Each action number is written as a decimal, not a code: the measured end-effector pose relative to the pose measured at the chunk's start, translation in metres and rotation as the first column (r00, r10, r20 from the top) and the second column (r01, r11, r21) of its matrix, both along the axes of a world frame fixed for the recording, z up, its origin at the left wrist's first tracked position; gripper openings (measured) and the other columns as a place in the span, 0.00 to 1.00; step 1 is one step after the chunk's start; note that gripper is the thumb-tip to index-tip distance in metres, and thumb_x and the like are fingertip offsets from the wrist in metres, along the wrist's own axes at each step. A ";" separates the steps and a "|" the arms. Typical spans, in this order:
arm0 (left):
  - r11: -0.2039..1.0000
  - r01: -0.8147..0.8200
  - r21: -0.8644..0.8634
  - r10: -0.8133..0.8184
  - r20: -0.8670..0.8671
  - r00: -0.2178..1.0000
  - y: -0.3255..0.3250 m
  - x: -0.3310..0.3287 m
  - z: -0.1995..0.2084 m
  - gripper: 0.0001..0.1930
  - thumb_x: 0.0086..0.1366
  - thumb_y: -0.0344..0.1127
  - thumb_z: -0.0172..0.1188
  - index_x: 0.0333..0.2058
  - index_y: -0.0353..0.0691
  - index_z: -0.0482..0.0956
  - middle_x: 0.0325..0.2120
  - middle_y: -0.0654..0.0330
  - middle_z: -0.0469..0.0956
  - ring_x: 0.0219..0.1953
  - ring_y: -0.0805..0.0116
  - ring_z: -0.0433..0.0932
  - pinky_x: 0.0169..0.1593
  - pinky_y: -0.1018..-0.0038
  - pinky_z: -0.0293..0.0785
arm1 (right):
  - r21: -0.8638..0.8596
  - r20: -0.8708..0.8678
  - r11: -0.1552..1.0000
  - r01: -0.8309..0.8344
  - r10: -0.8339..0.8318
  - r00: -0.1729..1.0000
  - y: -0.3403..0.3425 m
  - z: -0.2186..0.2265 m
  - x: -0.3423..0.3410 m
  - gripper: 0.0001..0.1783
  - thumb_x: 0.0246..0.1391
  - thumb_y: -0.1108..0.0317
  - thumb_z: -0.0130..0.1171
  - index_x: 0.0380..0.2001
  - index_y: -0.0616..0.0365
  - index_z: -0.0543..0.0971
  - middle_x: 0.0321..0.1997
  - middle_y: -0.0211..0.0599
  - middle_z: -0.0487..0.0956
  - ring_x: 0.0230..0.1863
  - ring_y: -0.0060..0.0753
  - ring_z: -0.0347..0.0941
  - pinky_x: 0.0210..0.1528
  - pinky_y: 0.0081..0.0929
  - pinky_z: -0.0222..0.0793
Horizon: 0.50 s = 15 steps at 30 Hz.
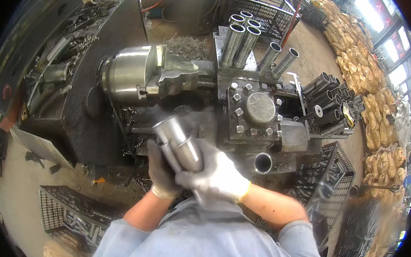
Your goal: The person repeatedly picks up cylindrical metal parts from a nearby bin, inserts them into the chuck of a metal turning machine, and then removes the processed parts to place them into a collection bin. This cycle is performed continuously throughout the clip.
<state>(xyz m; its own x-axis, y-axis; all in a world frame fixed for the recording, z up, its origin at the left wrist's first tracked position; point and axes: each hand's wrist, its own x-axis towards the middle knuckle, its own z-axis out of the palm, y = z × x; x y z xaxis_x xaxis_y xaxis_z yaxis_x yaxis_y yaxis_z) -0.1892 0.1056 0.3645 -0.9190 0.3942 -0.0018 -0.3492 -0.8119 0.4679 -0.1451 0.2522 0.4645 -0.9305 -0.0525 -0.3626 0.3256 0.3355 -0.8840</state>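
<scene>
In front of my chest I hold a shiny steel tube (178, 138), tilted with its upper end toward the lathe chuck. My left hand (162, 171), in a dark-palmed work glove, is closed against its left side. From the right, my right hand (218, 175), in a white and grey glove, wraps round its lower part. Motion blurs the gloves and the tube's lower end. Beyond the tube is the lathe chuck (130, 69), and to its right the square tool post (259, 108) with several bolts on top.
Several steel tubes (231, 46) stand upright behind the tool post, and more lie stacked in a pile (328, 97) at the right. One short tube (262, 163) lies near my right forearm. A caliper (296, 82) rests by the tool post. Wire baskets (329, 186) flank me.
</scene>
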 end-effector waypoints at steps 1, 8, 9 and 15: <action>0.990 -0.037 -0.138 0.028 -0.069 0.997 0.008 -0.008 0.005 0.41 0.78 0.68 0.43 0.69 0.34 0.67 0.62 0.48 0.76 0.65 0.53 0.75 0.72 0.55 0.68 | 0.030 -0.031 0.994 -0.108 0.109 0.994 0.008 0.021 -0.007 0.55 0.42 0.50 0.78 0.70 0.64 0.68 0.60 0.59 0.81 0.60 0.54 0.81 0.64 0.43 0.76; 0.822 -0.439 -0.363 0.262 -0.444 0.857 0.112 -0.136 0.015 0.31 0.80 0.54 0.49 0.70 0.37 0.66 0.66 0.49 0.71 0.63 0.56 0.77 0.69 0.60 0.73 | 0.292 -0.073 0.828 -0.479 0.518 0.852 0.073 0.155 -0.122 0.48 0.43 0.49 0.75 0.64 0.66 0.75 0.45 0.57 0.88 0.45 0.48 0.88 0.52 0.42 0.83; 0.874 -0.422 -0.241 0.306 -0.400 0.864 0.117 -0.145 0.015 0.30 0.80 0.53 0.49 0.70 0.37 0.66 0.66 0.49 0.70 0.62 0.57 0.77 0.69 0.61 0.74 | 0.482 -0.070 0.760 -0.436 0.529 0.846 0.083 0.150 -0.140 0.44 0.42 0.50 0.76 0.59 0.65 0.78 0.43 0.56 0.88 0.44 0.48 0.88 0.50 0.42 0.83; 0.447 -0.609 -0.655 0.146 -0.618 0.772 0.029 -0.073 -0.034 0.24 0.74 0.30 0.58 0.66 0.33 0.70 0.54 0.54 0.82 0.56 0.64 0.80 0.64 0.66 0.76 | 0.998 0.047 -0.055 -0.010 0.731 0.681 0.167 0.053 -0.219 0.26 0.44 0.59 0.73 0.48 0.58 0.83 0.39 0.49 0.88 0.42 0.51 0.88 0.46 0.46 0.84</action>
<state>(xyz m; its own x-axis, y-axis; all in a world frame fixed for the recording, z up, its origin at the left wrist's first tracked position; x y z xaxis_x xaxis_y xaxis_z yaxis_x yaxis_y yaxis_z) -0.2620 0.1343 0.3305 -0.9501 0.0402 0.3093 0.3095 -0.0013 0.9509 -0.3637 0.4191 0.5179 -0.8985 -0.4305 -0.0856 -0.4292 0.8209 0.3768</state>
